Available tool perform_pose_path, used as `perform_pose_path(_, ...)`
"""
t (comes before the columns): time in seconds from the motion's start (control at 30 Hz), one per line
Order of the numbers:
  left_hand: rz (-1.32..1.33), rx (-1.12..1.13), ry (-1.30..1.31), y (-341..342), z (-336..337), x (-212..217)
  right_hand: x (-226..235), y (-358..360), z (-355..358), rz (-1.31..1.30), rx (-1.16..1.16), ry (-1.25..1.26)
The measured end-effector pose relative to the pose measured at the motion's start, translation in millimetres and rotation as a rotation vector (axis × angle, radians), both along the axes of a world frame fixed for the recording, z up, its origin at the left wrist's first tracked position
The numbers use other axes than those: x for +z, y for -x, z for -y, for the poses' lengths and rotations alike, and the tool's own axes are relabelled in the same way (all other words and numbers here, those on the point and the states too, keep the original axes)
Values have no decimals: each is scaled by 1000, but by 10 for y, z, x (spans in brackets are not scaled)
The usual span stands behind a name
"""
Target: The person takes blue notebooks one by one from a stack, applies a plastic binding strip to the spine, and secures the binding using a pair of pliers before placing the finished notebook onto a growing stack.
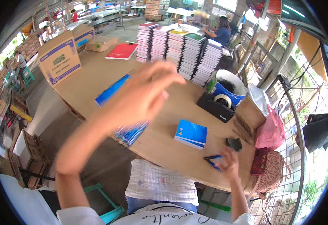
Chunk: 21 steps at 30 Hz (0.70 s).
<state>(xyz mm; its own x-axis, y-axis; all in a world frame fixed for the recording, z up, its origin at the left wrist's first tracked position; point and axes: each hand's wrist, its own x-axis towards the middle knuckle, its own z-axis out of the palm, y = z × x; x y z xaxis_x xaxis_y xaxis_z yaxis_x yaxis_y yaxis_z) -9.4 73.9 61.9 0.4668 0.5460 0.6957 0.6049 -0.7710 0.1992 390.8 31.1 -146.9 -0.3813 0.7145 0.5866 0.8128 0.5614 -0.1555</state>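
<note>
Hands — left (pixel 147 90) raised, open; right (pixel 228 162) touching blue pliers (pixel 212 161).

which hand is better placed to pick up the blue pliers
Right. The right hand already rests on the pliers at the table's near edge; the left hand is raised in the air, empty, above the blue notebooks.

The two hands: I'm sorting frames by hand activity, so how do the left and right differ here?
The left hand is raised above the table, blurred, fingers loosely curled and holding nothing; the right hand is low at the table's near edge, on blue-handled pliers. The left looks far larger, being nearer the camera. Both are bare.
</note>
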Motion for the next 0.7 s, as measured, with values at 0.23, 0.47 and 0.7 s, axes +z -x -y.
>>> perform_pose_path(0.23, 290, 521, 465, -873, -895, -2175, -93, -991, -1740, 32, -423, 371)
perform_pose_path(0.47, 179, 417, 999, -951, -1258, -2270, -668, -1320, -1951, 307, -359, 244)
perform_pose_path(0.7, 241, 452, 968, -945, -1242, -2317, -551, -1331, -1911, 370, -293, 137)
